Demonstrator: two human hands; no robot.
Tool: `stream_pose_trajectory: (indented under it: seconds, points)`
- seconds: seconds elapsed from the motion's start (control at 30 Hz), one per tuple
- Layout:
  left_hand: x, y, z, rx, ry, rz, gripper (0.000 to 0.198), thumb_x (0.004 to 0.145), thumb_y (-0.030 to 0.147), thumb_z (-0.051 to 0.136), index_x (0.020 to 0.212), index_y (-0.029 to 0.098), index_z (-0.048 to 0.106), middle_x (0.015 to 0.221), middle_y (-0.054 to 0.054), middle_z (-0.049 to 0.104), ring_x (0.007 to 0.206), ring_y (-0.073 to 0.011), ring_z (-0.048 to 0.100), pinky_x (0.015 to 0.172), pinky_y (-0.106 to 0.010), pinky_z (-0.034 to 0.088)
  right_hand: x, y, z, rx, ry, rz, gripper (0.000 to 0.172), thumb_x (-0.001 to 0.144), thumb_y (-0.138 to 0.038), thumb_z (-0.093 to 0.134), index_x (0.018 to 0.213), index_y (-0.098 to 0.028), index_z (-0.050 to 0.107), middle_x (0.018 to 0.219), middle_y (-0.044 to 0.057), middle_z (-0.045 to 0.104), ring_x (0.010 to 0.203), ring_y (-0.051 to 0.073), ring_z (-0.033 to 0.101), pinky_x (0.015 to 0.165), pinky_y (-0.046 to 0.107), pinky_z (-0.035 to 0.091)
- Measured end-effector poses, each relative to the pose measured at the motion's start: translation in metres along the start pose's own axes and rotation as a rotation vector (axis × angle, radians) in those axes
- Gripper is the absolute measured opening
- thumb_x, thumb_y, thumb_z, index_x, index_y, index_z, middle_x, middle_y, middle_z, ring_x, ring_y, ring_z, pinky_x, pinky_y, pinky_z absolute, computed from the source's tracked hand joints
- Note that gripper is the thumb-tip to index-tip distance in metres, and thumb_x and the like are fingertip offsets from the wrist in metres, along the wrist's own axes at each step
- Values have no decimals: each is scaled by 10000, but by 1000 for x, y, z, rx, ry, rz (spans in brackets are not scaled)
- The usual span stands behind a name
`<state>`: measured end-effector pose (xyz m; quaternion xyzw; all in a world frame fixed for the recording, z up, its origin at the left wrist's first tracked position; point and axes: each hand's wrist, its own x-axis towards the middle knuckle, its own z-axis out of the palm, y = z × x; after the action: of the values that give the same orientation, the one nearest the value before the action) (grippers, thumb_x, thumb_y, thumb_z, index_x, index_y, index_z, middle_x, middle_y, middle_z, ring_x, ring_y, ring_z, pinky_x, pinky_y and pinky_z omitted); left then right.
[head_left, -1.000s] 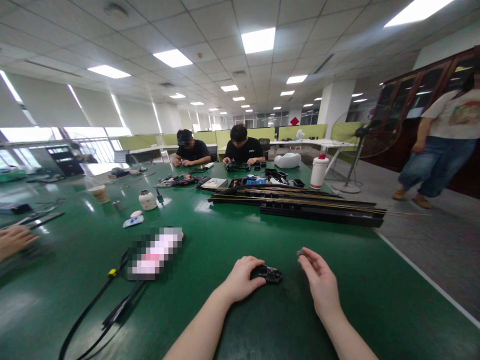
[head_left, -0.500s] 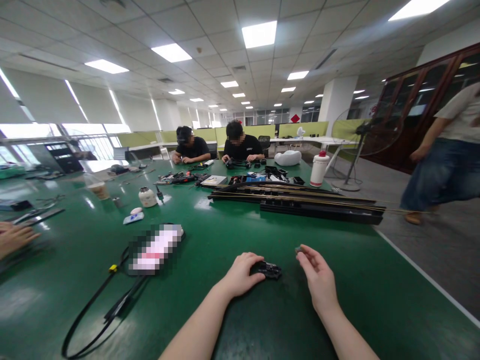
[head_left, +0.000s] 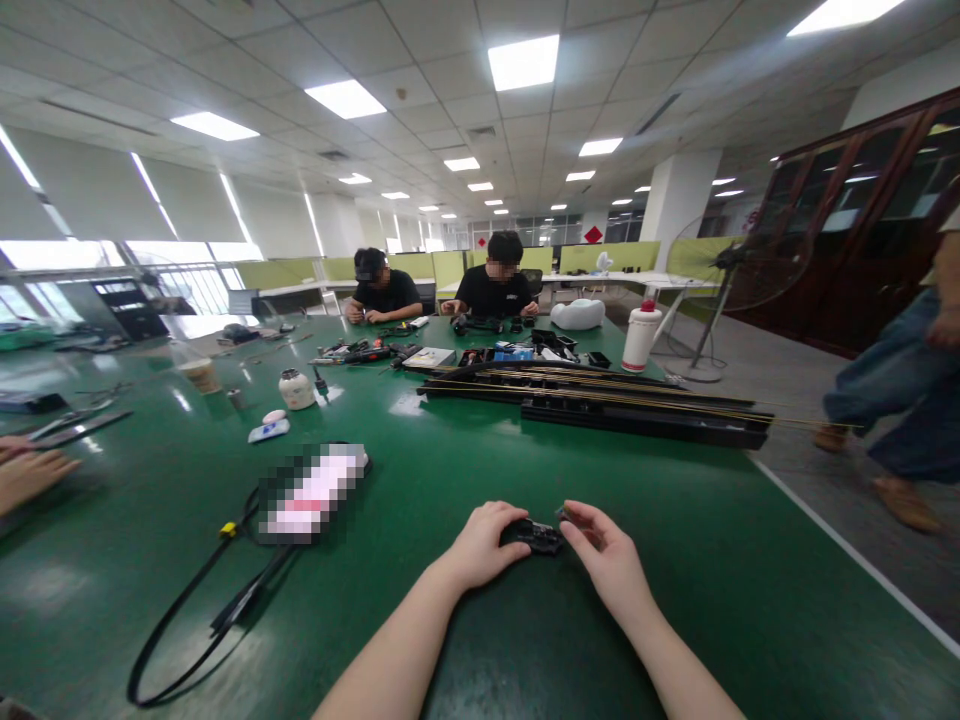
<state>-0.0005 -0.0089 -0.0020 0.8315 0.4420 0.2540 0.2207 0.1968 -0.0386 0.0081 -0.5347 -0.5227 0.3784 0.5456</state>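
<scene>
A small black plastic part (head_left: 541,537) with an uneven, recessed top lies on the green table (head_left: 420,620). My left hand (head_left: 484,545) grips its left end between thumb and fingers. Just off the part's right end is my right hand (head_left: 604,550), with thumb and index finger pinched on a small greyish piece (head_left: 562,513). That piece is mostly covered by the fingertips, so its kind cannot be made out. Whether it touches the black part is unclear.
Left of my hands lie a pixelated phone-like object (head_left: 315,495) and a looped black cable (head_left: 161,610). Long black rails (head_left: 645,420) with thin brass-coloured rods cross the table ahead. A co-worker's hand (head_left: 34,475) rests at far left. Two people sit opposite; another stands at right.
My right hand has moved left with the small piece, close to the black part's right end. My left hand stays on the part. The person at right has shifted.
</scene>
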Motion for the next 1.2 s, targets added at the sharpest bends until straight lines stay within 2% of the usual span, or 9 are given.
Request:
stream_pose_trajectory:
  seconds: [0.2,0.3,0.47,0.9,1.0,1.2]
  points:
    - [0,-1,0,14,-1,19,396,768,325,655,1140,217,577,1096,-57,599,1044,-232,509,927,-360,389,-4,5,4,-212,-79,-136,247,708,-355,626,919,-243,687,971,57,694,951,242,609,894,416,442]
    - [0,-1,0,14,1,17,386,775,334,650,1137,222,577,1096,-56,602,1043,-232,512,926,-361,390,-5,5,7,-331,-169,-228,179,715,-297,621,872,-269,701,964,45,690,960,245,596,904,420,433]
    - [0,0,-1,11,-3,14,393,763,316,666,1135,218,580,1101,-57,603,1038,-232,517,929,-363,389,-6,6,8,-481,-247,-267,183,725,-252,597,871,-292,700,1034,40,668,1024,255,566,929,442,401]
    - [0,0,0,6,6,13,394,768,317,655,1142,219,578,1103,-56,600,1046,-231,512,934,-362,389,-6,3,3,-344,-227,-151,426,628,-193,631,1052,-239,642,1099,50,660,1048,236,581,963,403,408]
    - [0,1,0,4,0,10,398,768,304,649,1151,224,573,1127,-58,588,1061,-232,506,941,-365,384,-5,5,1,-281,-213,-124,429,641,-208,625,1070,-233,627,1105,51,654,1037,226,589,958,400,418]
    - [-1,3,-1,-2,-2,-3,413,767,299,639,1168,229,564,1141,-61,585,1075,-241,502,954,-382,379,1,13,-2,-123,-121,-37,332,710,-340,601,1021,-230,631,1042,50,676,982,213,619,938,405,441]
